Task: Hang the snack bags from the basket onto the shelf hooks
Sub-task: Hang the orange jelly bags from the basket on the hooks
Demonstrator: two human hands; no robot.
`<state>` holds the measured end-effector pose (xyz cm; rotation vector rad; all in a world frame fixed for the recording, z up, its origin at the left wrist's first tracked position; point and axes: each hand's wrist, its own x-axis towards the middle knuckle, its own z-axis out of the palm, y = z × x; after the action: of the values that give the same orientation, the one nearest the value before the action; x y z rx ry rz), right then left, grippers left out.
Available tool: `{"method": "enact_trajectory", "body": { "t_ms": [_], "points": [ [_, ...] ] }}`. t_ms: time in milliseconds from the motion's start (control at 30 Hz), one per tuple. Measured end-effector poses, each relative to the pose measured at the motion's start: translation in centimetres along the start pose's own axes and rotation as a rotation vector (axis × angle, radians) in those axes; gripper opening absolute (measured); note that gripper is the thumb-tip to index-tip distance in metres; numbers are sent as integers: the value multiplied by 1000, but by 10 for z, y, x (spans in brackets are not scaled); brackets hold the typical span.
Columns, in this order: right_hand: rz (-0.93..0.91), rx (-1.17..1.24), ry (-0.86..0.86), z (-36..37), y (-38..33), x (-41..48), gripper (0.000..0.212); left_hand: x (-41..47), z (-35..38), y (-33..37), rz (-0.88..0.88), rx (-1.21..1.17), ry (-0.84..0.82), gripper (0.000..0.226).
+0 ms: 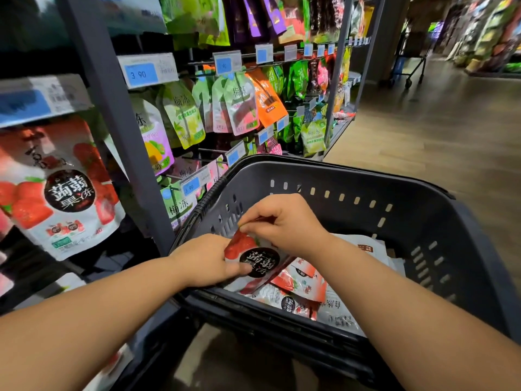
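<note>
A dark plastic basket [366,193] stands in front of me, next to the shelf. Both hands hold one strawberry snack bag [255,259], white and red with a black round label, just above the basket's near left corner. My left hand [203,261] grips its lower left side, thumb on the label. My right hand [284,221] pinches the bag's top edge. Several more snack bags [301,286] lie in the basket beneath. A matching strawberry bag [62,190] hangs on the shelf at the left.
The shelf's grey upright post [124,131] stands between the hanging strawberry bag and rows of green, orange and purple bags on hooks [239,105] with blue price tags [141,74]. The wooden aisle floor [437,131] runs to the right; a cart [411,60] stands far back.
</note>
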<state>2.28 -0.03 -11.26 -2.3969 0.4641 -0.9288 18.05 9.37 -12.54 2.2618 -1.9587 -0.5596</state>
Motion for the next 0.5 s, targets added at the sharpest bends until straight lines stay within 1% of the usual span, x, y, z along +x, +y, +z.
{"method": "enact_trajectory", "body": {
  "t_ms": [67,100,167,200,233,300,367,433,500],
  "points": [
    [65,89,102,2,3,-1,6,-1,1,-1,-29,-4,34,43],
    [126,165,184,1,7,-1,6,-2,1,-1,-44,-19,63,43],
    [320,287,343,-3,25,-3,10,-2,2,-3,-70,-50,129,41],
    [430,233,367,-7,40,-7,12,-2,3,-4,-88,-68,166,40],
    [537,107,331,-10,57,-13,15,-2,3,-5,-107,-92,208,39],
    [703,-101,158,-15,89,-32,22,-3,4,-6,-144,-146,281,40],
    [821,-152,-5,-14,107,-54,26,-5,4,-4,-182,-201,340,45],
    [896,-190,-159,-8,115,-73,38,-8,6,-2,-211,-247,367,46],
    [892,-274,-336,2,120,-84,59,-10,8,-1,-219,-277,361,42]
  ]
}}
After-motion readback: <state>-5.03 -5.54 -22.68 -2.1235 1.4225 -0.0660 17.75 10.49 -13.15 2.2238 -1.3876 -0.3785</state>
